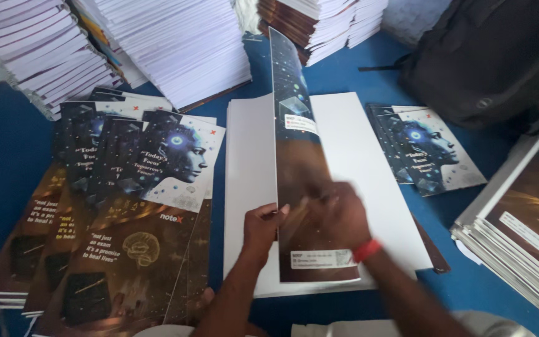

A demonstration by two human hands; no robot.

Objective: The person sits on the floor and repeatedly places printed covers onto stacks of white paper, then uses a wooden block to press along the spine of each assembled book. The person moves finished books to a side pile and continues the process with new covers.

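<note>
A glossy printed cover sheet (pixel 294 125), dark with brown and blue artwork, stands folded up along the middle of a white stack of paper (pixel 369 168) on the blue surface. My left hand (pixel 262 228) grips the cover's lower left edge. My right hand (pixel 338 212), blurred and wearing a red wristband, presses flat on the cover's lower part.
Finished notebooks with a robot-head cover (pixel 132 206) lie fanned at the left. Another lies at the right (pixel 428 150). Stacks of white pages (pixel 182 43) stand behind. A black backpack (pixel 488 56) sits top right, a pile of covers (pixel 525 224) at the right edge.
</note>
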